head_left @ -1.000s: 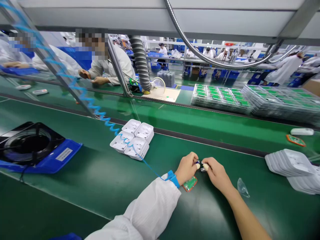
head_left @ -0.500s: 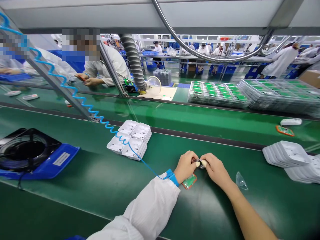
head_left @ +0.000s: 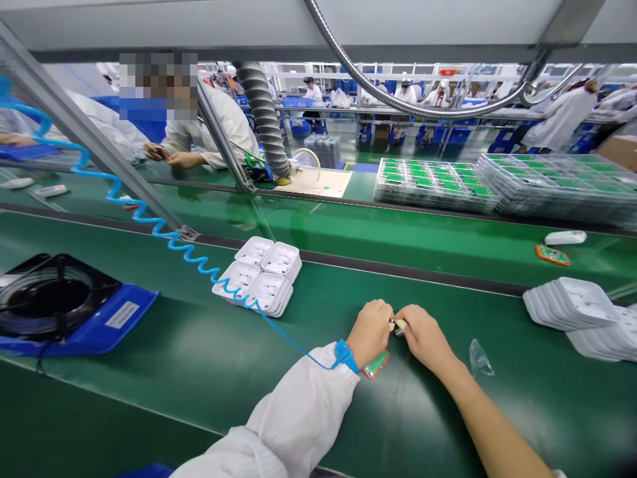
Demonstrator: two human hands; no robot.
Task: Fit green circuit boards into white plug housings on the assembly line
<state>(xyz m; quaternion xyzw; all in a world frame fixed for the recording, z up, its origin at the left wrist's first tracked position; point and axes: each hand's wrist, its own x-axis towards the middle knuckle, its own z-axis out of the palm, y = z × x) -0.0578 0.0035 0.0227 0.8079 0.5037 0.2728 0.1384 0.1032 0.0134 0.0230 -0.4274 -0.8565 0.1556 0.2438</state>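
Note:
My left hand (head_left: pixel 369 330) and my right hand (head_left: pixel 423 337) meet over the green mat, fingertips pinched together on a small metal part (head_left: pixel 397 325). Most of that part is hidden by the fingers. A small green circuit board (head_left: pixel 377 364) lies flat on the mat just under my left wrist. A blue wrist strap (head_left: pixel 345 355) sits on my left wrist, and its coiled blue cord (head_left: pixel 174 242) runs up to the left. A crumpled clear plastic bag (head_left: pixel 479 357) lies right of my right hand.
White plastic trays (head_left: pixel 263 277) sit grouped ahead left. More white trays (head_left: pixel 577 305) are stacked at the right. A blue-framed fan (head_left: pixel 60 302) stands at the left. Trays of green boards (head_left: pixel 432 182) line the far side. A person's hands (head_left: pixel 166 156) work opposite.
My two hands have closed in tighter on the small part, and the fingertips now overlap. The view has shifted slightly. The coiled cord has swung lower.

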